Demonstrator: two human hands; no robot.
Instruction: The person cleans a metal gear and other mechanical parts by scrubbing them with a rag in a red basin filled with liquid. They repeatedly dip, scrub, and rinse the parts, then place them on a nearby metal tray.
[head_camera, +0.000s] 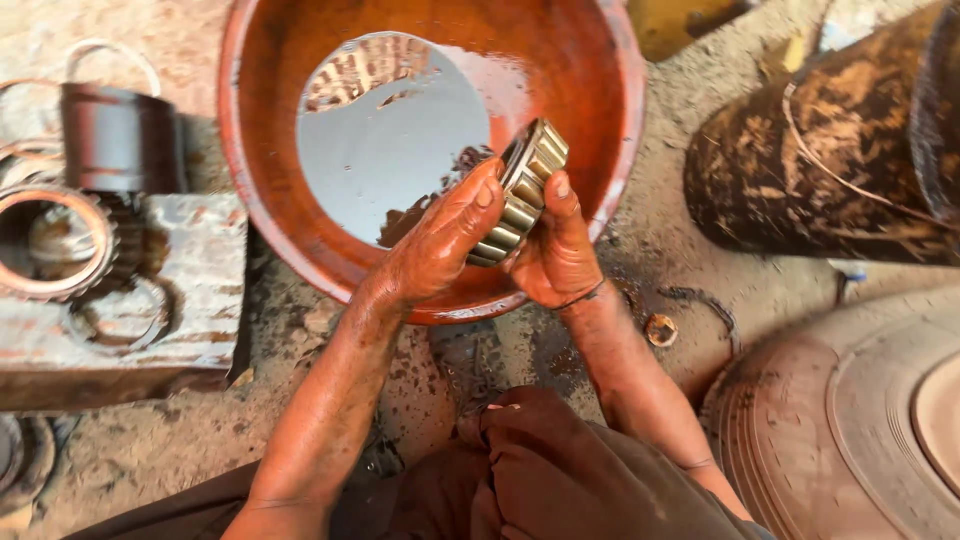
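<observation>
Both of my hands hold a tapered roller bearing, brass-coloured with shiny rollers, over the near rim of an orange basin. My left hand wraps its lower left side, fingers on top. My right hand grips its right side, thumb on the rollers. The basin holds a pool of reflective liquid. Both hands are wet and stained reddish.
A toothed gear ring and a dark metal sleeve rest on a worn block at left. A rusty drum lies at upper right, a tyre at lower right. A small washer lies on the oily ground.
</observation>
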